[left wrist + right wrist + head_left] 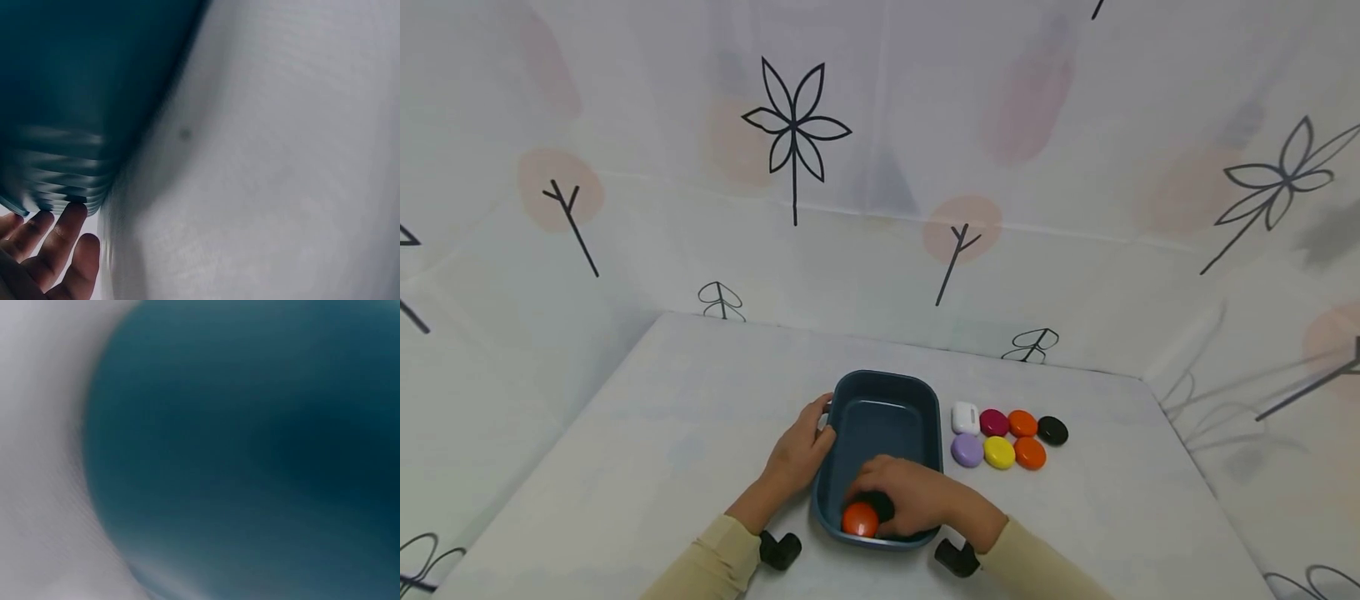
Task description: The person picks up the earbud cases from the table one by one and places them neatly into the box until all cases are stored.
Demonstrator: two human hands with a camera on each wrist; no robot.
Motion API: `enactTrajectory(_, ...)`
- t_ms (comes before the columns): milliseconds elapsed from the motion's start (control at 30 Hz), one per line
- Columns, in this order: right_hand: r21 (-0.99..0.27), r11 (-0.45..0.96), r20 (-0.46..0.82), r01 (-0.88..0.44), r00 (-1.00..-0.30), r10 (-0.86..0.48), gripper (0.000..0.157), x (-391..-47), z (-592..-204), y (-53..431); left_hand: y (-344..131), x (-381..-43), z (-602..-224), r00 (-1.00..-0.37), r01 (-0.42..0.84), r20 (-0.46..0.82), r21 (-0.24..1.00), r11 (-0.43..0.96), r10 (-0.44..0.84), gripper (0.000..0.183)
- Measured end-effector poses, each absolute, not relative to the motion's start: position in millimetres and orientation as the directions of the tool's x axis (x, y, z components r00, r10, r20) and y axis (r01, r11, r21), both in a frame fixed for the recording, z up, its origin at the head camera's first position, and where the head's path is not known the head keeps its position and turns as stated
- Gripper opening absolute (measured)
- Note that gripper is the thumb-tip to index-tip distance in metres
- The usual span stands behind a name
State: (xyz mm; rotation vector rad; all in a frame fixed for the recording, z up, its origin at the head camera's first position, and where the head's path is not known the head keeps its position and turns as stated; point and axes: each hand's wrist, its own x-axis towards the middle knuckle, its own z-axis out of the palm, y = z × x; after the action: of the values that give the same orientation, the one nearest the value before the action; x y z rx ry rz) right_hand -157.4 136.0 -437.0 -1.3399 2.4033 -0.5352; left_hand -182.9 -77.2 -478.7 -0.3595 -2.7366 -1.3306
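A deep blue rectangular tub [887, 387] stands on the white table. My left hand [796, 450] rests against its left side; in the left wrist view the fingers [59, 240] touch the ribbed outer wall. Inside the tub's near end, my right hand [906, 497] reaches down with fingers and thumb curled round a black round piece [880, 506], partly hidden by the hand. Right beside it, at the near left corner, lies a glossy orange round piece [860, 519]. The right wrist view shows only the tub's blurred outer wall [187, 456].
Right of the tub lie a white rounded block [966, 418] and dark pink [994, 422], orange [1022, 423], black [1052, 431], purple [967, 451], yellow [999, 452] and another orange disc [1030, 453]. A patterned cloth wall [880, 275] rises behind the table.
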Motion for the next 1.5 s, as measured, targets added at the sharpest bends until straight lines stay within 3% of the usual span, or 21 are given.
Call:
enactTrajectory(433,-0.431,0.463,-0.102,-0.775,-0.468,-0.878,0.044,-156.8,-441.0,133.5,-77.1,-181.8,-476.7,-0.972,0.233,0.165,0.763,0.602,0.167,0.051)
enactTrajectory(1033,-0.367,0.48,-0.088,-0.796,-0.484,-0.871,0.043,-151.7,-447.4,133.6,-76.1,-177.7,-478.0,-0.972,0.232,0.16,0.771,0.594,0.172,0.051)
enactTrajectory(1500,-0.465,0.511,-0.125,-0.723,-0.518,-0.846,0.042,-158.5,-441.1,136.4,-75.2,-181.7,-475.4,-0.974,0.224,0.154,0.766,0.603,0.166,0.052)
